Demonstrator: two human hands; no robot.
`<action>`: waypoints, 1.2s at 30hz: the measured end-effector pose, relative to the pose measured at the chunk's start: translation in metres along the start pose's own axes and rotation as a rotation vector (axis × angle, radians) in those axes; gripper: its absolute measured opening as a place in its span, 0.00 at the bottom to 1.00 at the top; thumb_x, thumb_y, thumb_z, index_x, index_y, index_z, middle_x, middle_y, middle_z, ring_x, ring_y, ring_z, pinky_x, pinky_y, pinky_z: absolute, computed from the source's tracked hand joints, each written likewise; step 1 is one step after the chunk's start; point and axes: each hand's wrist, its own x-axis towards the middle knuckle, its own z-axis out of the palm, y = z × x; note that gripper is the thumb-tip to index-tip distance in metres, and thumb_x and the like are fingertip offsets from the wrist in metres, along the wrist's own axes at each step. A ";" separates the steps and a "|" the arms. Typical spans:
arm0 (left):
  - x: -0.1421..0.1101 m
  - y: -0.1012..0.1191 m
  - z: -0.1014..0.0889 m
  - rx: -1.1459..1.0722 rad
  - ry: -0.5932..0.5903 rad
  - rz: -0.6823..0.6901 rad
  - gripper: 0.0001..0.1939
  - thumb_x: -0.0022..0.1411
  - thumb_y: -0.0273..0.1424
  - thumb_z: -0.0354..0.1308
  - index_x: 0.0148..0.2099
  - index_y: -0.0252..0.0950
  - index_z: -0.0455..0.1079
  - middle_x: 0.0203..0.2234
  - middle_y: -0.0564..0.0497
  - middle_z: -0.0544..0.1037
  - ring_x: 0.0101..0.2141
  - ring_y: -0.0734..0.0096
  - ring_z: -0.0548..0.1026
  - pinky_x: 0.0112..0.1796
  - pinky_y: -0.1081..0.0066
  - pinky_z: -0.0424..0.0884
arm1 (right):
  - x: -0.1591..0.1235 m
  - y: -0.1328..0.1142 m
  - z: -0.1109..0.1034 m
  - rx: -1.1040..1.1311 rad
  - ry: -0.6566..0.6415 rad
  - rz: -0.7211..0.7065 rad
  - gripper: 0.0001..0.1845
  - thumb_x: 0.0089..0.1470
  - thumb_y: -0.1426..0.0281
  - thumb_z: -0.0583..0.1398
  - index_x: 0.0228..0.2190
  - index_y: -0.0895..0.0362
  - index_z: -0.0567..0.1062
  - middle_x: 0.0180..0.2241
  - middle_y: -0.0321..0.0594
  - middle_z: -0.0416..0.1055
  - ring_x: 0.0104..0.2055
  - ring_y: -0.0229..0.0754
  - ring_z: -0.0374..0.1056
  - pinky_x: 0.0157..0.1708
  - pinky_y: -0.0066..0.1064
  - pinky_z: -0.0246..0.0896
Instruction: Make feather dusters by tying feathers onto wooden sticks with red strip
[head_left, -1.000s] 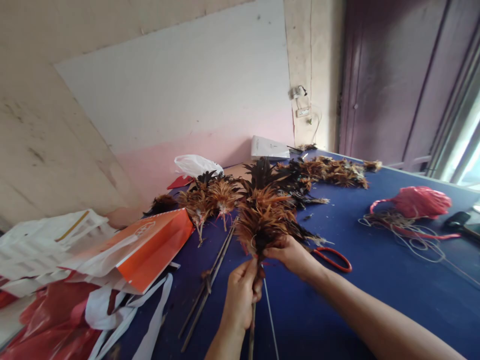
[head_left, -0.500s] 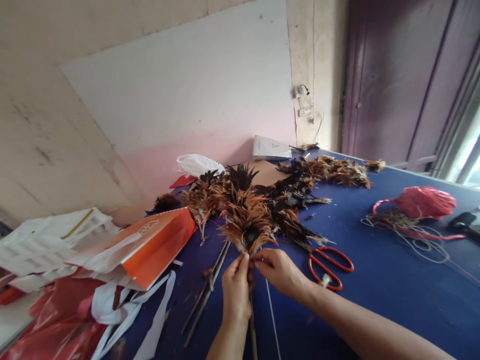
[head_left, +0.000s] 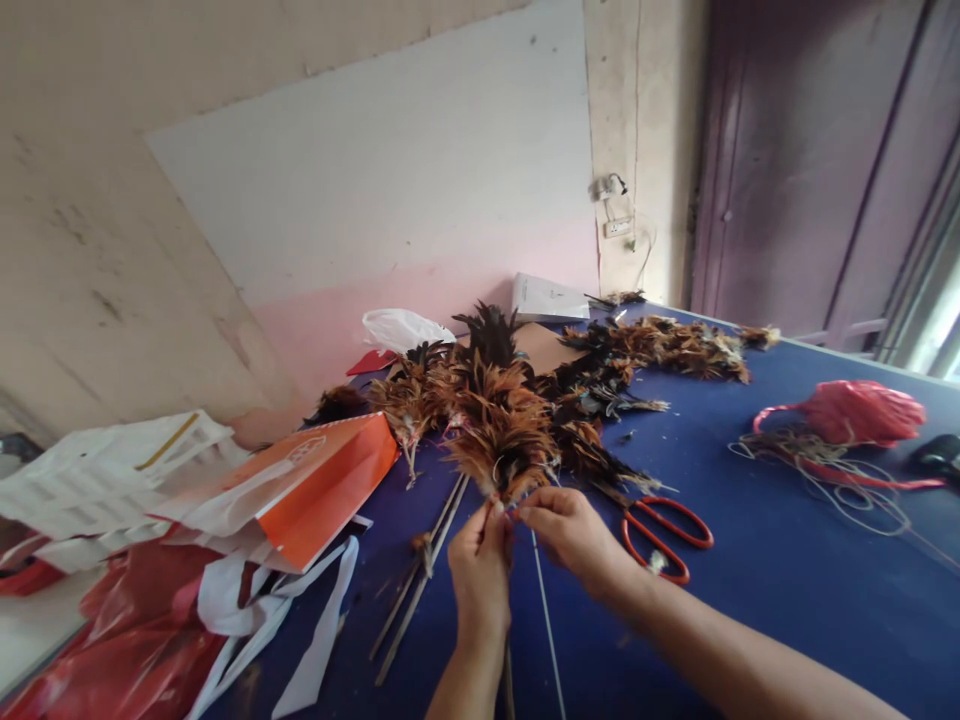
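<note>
A feather duster (head_left: 504, 425) of brown and black feathers on a thin stick points away from me over the blue table. My left hand (head_left: 480, 565) is closed round the stick just below the lowest feathers. Close beside it, my right hand (head_left: 566, 530) is pinched at the same spot. A bit of reddish strand shows between the two hands, but what the right fingertips hold is too small to name. Red-handled scissors (head_left: 667, 535) lie right of my right hand, blades partly under loose feathers (head_left: 600, 455). Thin sticks (head_left: 424, 580) lie left of my left hand.
Feather bundles (head_left: 675, 345) spread across the back of the blue table (head_left: 750, 600). At right are a ball of red plastic string (head_left: 862, 412) and tangled twine (head_left: 840, 475). An orange paper bag (head_left: 330, 490), a red plastic bag (head_left: 142, 620) and white straps (head_left: 322, 630) crowd the left.
My right hand has shifted slightly away from my left, and reddish strand now shows between them. The left hand keeps its hold on the feather duster. The whole view has shifted slightly.
</note>
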 end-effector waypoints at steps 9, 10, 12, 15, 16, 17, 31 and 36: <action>0.003 0.000 0.002 0.122 -0.033 0.034 0.19 0.49 0.47 0.57 0.24 0.34 0.68 0.11 0.59 0.58 0.13 0.79 0.52 0.15 0.76 0.47 | -0.001 -0.003 -0.012 0.431 -0.081 0.214 0.10 0.37 0.68 0.62 0.21 0.59 0.66 0.10 0.22 0.47 0.13 0.25 0.37 0.14 0.23 0.29; 0.005 -0.002 0.000 0.160 -0.034 0.040 0.20 0.50 0.48 0.56 0.25 0.34 0.68 0.11 0.59 0.58 0.13 0.79 0.52 0.15 0.76 0.47 | -0.001 -0.004 -0.011 0.423 -0.101 0.222 0.10 0.37 0.68 0.62 0.21 0.59 0.66 0.11 0.23 0.48 0.13 0.25 0.37 0.14 0.23 0.29; 0.005 -0.004 -0.002 0.221 -0.037 0.079 0.19 0.50 0.47 0.56 0.26 0.34 0.70 0.11 0.57 0.61 0.13 0.78 0.56 0.16 0.76 0.51 | -0.001 -0.007 -0.011 0.386 -0.137 0.209 0.10 0.39 0.67 0.61 0.21 0.59 0.66 0.11 0.23 0.50 0.13 0.25 0.38 0.13 0.23 0.30; 0.000 0.001 -0.001 0.244 -0.042 0.193 0.15 0.50 0.41 0.59 0.34 0.34 0.74 0.19 0.52 0.72 0.22 0.70 0.69 0.24 0.75 0.63 | -0.005 -0.014 -0.008 0.250 -0.146 0.097 0.09 0.43 0.67 0.58 0.19 0.59 0.65 0.11 0.26 0.52 0.13 0.26 0.40 0.13 0.23 0.33; -0.002 0.004 0.001 0.248 -0.044 0.224 0.15 0.49 0.39 0.60 0.36 0.35 0.74 0.23 0.50 0.75 0.26 0.66 0.71 0.28 0.73 0.65 | -0.007 -0.015 -0.006 0.170 -0.144 0.038 0.09 0.44 0.68 0.57 0.18 0.59 0.65 0.11 0.27 0.53 0.13 0.26 0.42 0.13 0.23 0.35; -0.004 0.006 0.002 0.258 -0.055 0.244 0.15 0.48 0.37 0.60 0.38 0.36 0.74 0.27 0.49 0.76 0.29 0.64 0.72 0.31 0.72 0.66 | -0.010 -0.016 -0.004 0.076 -0.147 -0.024 0.09 0.45 0.69 0.56 0.18 0.59 0.65 0.12 0.28 0.55 0.13 0.27 0.44 0.14 0.23 0.38; -0.001 0.005 -0.009 0.126 0.062 0.080 0.16 0.52 0.43 0.56 0.26 0.34 0.69 0.11 0.59 0.56 0.14 0.80 0.53 0.16 0.78 0.49 | -0.008 -0.027 -0.035 -0.257 -0.479 -0.093 0.11 0.47 0.65 0.59 0.23 0.61 0.75 0.15 0.29 0.56 0.17 0.28 0.48 0.17 0.20 0.45; 0.002 0.003 -0.008 -0.040 0.030 -0.039 0.19 0.46 0.42 0.62 0.35 0.32 0.71 0.14 0.60 0.60 0.14 0.83 0.53 0.15 0.80 0.49 | 0.013 -0.014 -0.062 -0.024 -0.447 -0.028 0.15 0.43 0.60 0.62 0.23 0.61 0.74 0.13 0.28 0.56 0.14 0.27 0.48 0.14 0.20 0.46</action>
